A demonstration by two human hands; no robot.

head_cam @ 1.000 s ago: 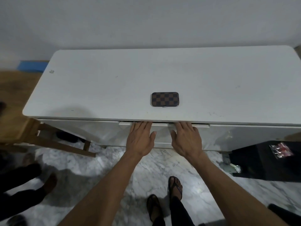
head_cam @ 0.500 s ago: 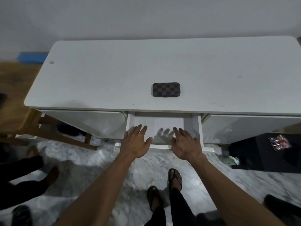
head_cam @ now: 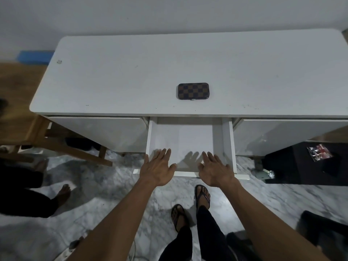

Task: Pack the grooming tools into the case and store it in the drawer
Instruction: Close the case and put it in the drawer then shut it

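Observation:
A brown checkered case lies closed on the white desk top, near its front edge. Below it, the middle drawer stands pulled out, white inside with nothing in it. My left hand rests over the drawer's front edge at its left, fingers spread. At the right of the same front edge lies my right hand, fingers spread too. Neither hand holds anything. No loose grooming tools are in view.
Shut drawers flank the open one. A wooden chair stands at the left, a black cabinet with a small packet at the right. Another person's bare feet are at the left. My sandalled feet stand on marble floor.
The middle drawer went from shut to pulled far out toward me, with both hands on its front edge moving back along with it.

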